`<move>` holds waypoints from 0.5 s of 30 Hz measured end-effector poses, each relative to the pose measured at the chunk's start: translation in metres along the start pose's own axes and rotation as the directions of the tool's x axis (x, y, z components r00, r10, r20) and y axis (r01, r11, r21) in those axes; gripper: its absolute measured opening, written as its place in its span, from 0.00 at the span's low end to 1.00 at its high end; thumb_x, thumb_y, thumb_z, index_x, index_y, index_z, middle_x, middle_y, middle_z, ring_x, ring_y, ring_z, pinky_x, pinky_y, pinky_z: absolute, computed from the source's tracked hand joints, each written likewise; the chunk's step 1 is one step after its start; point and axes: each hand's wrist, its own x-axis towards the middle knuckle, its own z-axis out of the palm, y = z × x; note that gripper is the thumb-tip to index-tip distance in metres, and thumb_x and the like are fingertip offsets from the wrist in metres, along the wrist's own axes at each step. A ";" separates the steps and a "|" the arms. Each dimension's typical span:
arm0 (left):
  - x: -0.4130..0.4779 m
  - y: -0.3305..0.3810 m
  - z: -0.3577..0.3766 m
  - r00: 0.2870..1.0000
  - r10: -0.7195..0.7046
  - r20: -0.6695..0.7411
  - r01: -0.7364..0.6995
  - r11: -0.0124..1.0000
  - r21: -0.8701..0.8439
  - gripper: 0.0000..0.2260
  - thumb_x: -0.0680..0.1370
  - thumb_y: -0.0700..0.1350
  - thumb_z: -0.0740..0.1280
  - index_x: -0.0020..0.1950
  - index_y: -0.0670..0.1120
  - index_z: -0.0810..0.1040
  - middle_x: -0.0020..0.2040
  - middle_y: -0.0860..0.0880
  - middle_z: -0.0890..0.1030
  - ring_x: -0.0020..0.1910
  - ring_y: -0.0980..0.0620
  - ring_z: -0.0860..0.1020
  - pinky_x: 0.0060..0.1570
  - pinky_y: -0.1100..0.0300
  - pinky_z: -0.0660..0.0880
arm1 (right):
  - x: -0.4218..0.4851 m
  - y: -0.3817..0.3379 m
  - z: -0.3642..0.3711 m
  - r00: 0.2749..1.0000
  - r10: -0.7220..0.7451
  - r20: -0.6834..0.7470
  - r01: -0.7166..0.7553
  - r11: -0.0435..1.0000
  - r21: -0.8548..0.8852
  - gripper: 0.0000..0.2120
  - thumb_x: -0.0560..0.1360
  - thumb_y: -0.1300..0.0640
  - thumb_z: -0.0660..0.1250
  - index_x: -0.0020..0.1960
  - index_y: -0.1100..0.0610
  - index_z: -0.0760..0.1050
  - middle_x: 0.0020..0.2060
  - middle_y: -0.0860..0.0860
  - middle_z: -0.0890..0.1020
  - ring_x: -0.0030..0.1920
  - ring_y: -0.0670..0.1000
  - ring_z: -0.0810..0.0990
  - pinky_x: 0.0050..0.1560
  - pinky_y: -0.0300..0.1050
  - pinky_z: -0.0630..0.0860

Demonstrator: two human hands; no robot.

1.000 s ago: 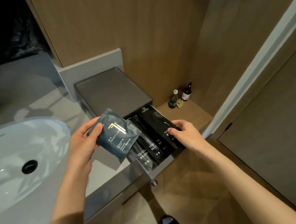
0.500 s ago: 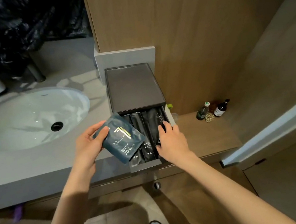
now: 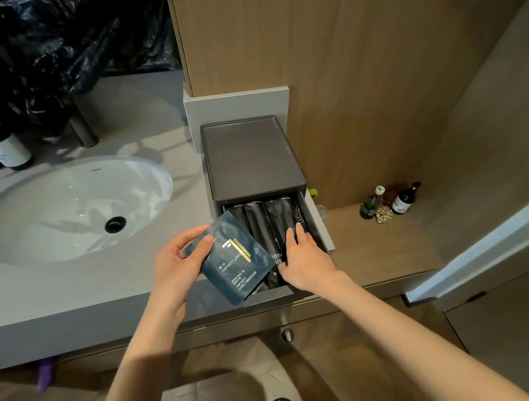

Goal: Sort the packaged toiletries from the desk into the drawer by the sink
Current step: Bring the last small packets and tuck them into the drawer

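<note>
Left hand [image 3: 177, 269] pinches a dark blue foil sachet with gold lettering [image 3: 236, 263] by its corner, over the open dark grey drawer [image 3: 314, 223]. Right hand [image 3: 303, 260], fingers spread, rests flat on black toothbrush packets [image 3: 262, 228] lined up inside, just beside the sachet.

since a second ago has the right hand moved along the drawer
Yes. The right hand slid from the open drawer's front edge deeper in, toward the organizer box.

Dark teal packet [image 3: 236, 260], gold emblem, white lettering; black pouches [image 3: 261, 221], white dots; charcoal drawer [image 3: 315, 227]; white sink [image 3: 50, 213].
</note>
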 end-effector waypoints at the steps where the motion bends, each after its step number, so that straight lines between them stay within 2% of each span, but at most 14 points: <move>1: -0.001 0.000 0.000 1.000 0.000 0.003 0.000 1.000 0.002 0.06 0.76 0.40 0.68 0.49 0.51 0.80 0.47 0.50 0.82 0.45 0.53 0.79 0.47 0.59 0.77 | 0.002 0.000 0.000 1.000 0.003 0.006 -0.003 1.000 0.005 0.36 0.80 0.51 0.58 0.78 0.64 0.42 0.78 0.61 0.42 0.78 0.61 0.47 0.73 0.51 0.59; 6: -0.003 0.000 0.000 1.000 -0.001 0.019 0.001 1.000 0.008 0.06 0.76 0.40 0.68 0.50 0.50 0.79 0.47 0.50 0.82 0.44 0.54 0.79 0.45 0.60 0.77 | 0.008 0.006 -0.005 0.999 0.015 0.045 -0.016 1.000 0.012 0.34 0.81 0.52 0.56 0.78 0.64 0.42 0.78 0.61 0.44 0.78 0.60 0.49 0.74 0.53 0.60; 10: -0.002 0.000 -0.004 1.000 -0.002 0.024 0.001 1.000 0.003 0.06 0.76 0.40 0.68 0.49 0.51 0.80 0.48 0.49 0.82 0.46 0.52 0.79 0.47 0.58 0.77 | 0.004 0.008 -0.007 0.994 -0.070 -0.084 0.066 0.997 -0.051 0.32 0.79 0.57 0.61 0.77 0.64 0.51 0.78 0.59 0.50 0.76 0.60 0.55 0.71 0.51 0.66; 11: -0.002 -0.001 -0.005 1.000 -0.001 0.020 0.001 1.000 -0.001 0.06 0.76 0.40 0.68 0.49 0.51 0.80 0.48 0.49 0.82 0.46 0.52 0.79 0.48 0.58 0.77 | 0.002 0.009 -0.008 0.983 -0.099 -0.152 0.095 0.995 -0.038 0.30 0.78 0.59 0.63 0.76 0.62 0.56 0.76 0.59 0.56 0.74 0.59 0.59 0.69 0.50 0.68; 13: -0.001 -0.001 -0.008 1.000 0.000 0.005 0.000 1.000 -0.010 0.06 0.76 0.40 0.68 0.49 0.51 0.80 0.47 0.49 0.82 0.46 0.52 0.79 0.47 0.57 0.77 | -0.004 0.012 -0.010 0.954 -0.131 -0.269 0.140 0.990 0.015 0.21 0.76 0.59 0.66 0.68 0.58 0.67 0.66 0.56 0.68 0.66 0.55 0.67 0.60 0.47 0.74; 15: -0.001 -0.002 -0.012 1.000 0.000 -0.005 0.000 1.000 -0.014 0.07 0.76 0.40 0.68 0.50 0.50 0.80 0.48 0.48 0.82 0.46 0.51 0.79 0.47 0.57 0.77 | -0.010 0.015 -0.012 0.959 -0.130 -0.251 0.151 0.986 0.066 0.16 0.74 0.53 0.68 0.59 0.56 0.70 0.56 0.53 0.73 0.58 0.53 0.73 0.51 0.44 0.74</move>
